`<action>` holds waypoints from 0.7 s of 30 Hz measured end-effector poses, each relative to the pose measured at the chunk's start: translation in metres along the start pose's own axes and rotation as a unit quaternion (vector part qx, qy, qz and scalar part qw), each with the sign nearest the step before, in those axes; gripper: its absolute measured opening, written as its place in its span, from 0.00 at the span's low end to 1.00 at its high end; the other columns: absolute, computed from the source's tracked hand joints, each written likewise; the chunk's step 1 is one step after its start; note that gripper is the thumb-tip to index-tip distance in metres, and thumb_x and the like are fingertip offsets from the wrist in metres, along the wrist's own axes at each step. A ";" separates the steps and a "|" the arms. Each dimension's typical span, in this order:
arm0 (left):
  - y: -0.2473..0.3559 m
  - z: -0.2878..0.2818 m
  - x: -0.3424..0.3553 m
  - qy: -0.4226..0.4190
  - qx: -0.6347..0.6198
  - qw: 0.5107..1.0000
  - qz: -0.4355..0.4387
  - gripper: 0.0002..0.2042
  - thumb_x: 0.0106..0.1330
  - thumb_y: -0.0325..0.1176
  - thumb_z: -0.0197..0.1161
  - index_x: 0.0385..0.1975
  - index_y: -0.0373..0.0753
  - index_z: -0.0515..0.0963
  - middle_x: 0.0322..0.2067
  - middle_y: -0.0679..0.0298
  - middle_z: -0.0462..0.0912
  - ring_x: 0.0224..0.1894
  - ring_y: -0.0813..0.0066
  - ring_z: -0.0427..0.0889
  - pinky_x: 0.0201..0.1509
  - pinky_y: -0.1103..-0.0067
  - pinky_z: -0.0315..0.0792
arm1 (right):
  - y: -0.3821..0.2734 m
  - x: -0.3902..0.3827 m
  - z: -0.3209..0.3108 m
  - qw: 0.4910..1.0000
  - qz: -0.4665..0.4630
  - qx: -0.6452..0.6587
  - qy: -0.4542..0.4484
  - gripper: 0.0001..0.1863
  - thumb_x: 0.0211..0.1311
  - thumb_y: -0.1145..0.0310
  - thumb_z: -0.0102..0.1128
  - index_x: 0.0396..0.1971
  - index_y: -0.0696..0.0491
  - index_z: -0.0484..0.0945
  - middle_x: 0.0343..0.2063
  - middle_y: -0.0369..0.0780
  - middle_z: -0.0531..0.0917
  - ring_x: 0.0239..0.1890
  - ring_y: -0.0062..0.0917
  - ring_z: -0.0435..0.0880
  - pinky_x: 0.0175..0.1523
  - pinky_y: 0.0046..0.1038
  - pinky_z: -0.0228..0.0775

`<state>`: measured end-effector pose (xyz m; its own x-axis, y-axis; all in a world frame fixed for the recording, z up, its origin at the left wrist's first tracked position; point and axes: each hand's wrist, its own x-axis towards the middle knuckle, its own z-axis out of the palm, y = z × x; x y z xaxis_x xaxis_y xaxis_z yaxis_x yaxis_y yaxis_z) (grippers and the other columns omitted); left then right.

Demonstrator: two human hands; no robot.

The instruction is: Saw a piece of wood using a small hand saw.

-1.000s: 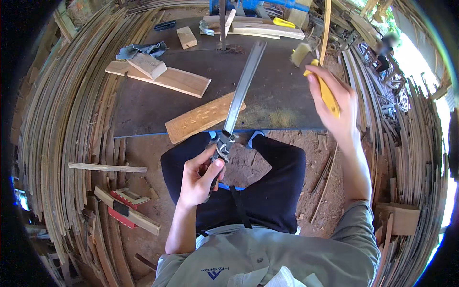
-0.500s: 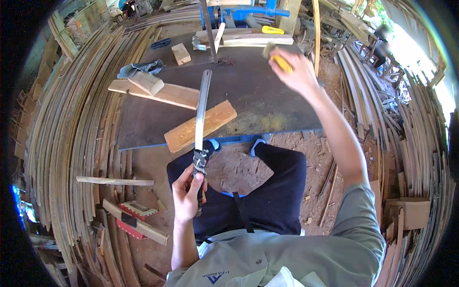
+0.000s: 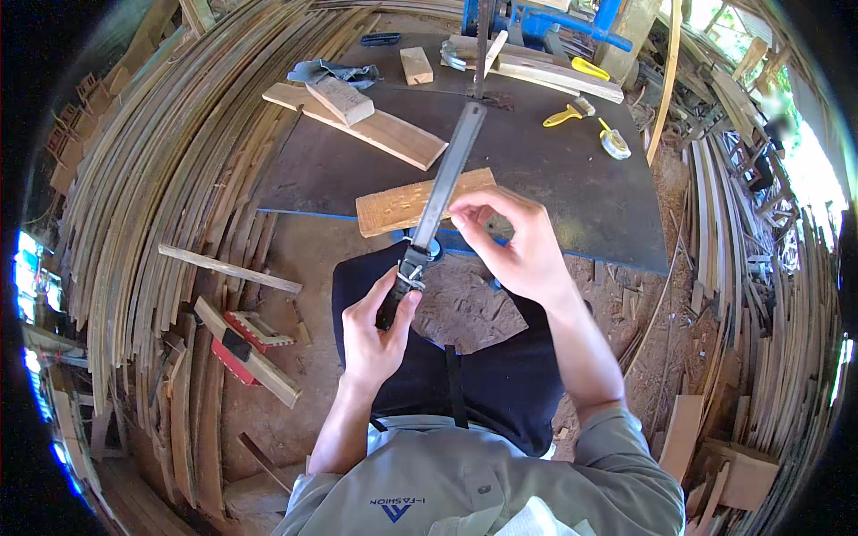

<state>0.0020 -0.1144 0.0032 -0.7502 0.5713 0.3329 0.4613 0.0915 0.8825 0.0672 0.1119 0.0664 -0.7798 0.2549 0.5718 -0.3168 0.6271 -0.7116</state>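
My left hand (image 3: 375, 344) is closed around the black grip of a long flat metal-bar tool (image 3: 454, 161), with small metal fittings where bar and grip meet. The bar slants up and to the right, its far end over the dark tabletop. Beside the bar's right edge, my right hand (image 3: 518, 241) has thumb and forefinger drawn together; whether they grip the bar or something small cannot be made out. Behind the bar, a wooden block (image 3: 384, 212) lies at the table's near edge. A yellow-handled brush (image 3: 567, 113) rests on the table, beyond my right hand.
The dark table (image 3: 572, 196) carries a board (image 3: 393, 134) with a block (image 3: 340, 100) on it, a small block (image 3: 416, 66), a blue-grey cloth (image 3: 335, 71) and a yellow-and-white round item (image 3: 614, 143). A blue machine (image 3: 559, 27) stands behind. Long wood strips (image 3: 170, 179) line both sides.
My right hand has let go of the yellow-handled brush on the table and come back to the bar. The view has shifted, and the bar now leans further right.
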 end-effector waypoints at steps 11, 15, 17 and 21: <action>0.005 0.007 -0.001 -0.018 0.045 0.995 0.082 0.19 0.69 0.28 0.74 0.58 0.31 0.83 0.39 0.49 0.91 0.39 0.59 0.93 0.43 0.74 0.82 | 0.017 -0.030 -0.002 0.907 0.215 0.360 0.021 0.09 0.75 0.68 0.69 0.45 0.60 0.86 0.35 0.38 0.88 0.34 0.16 0.85 0.33 0.19 0.77; 0.006 0.004 -0.002 -0.034 0.051 0.995 0.076 0.18 0.68 0.28 0.75 0.57 0.31 0.83 0.39 0.49 0.91 0.39 0.59 0.93 0.43 0.74 0.82 | 0.016 -0.036 -0.003 0.891 0.235 0.387 0.022 0.10 0.76 0.68 0.68 0.44 0.60 0.86 0.33 0.38 0.88 0.32 0.15 0.84 0.30 0.19 0.77; 0.008 0.002 -0.001 -0.036 0.090 0.993 0.066 0.18 0.68 0.28 0.75 0.56 0.31 0.83 0.40 0.48 0.91 0.39 0.58 0.94 0.43 0.74 0.82 | 0.019 -0.040 -0.004 0.926 0.229 0.301 0.028 0.10 0.77 0.68 0.66 0.45 0.60 0.85 0.32 0.38 0.87 0.31 0.16 0.84 0.29 0.20 0.76; -0.001 -0.002 -0.004 -0.115 0.030 0.992 0.034 0.18 0.69 0.28 0.74 0.57 0.30 0.83 0.37 0.50 0.91 0.36 0.63 0.93 0.40 0.74 0.82 | 0.017 -0.065 -0.001 0.906 0.262 0.327 0.065 0.11 0.79 0.68 0.63 0.46 0.61 0.83 0.31 0.39 0.86 0.29 0.18 0.83 0.30 0.21 0.78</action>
<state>0.0039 -0.1181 0.0015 -0.5910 0.7485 0.3009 0.5399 0.0899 0.8369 0.1131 0.1067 0.0180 -0.8588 0.5029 0.0980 -0.2063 -0.1644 -0.9646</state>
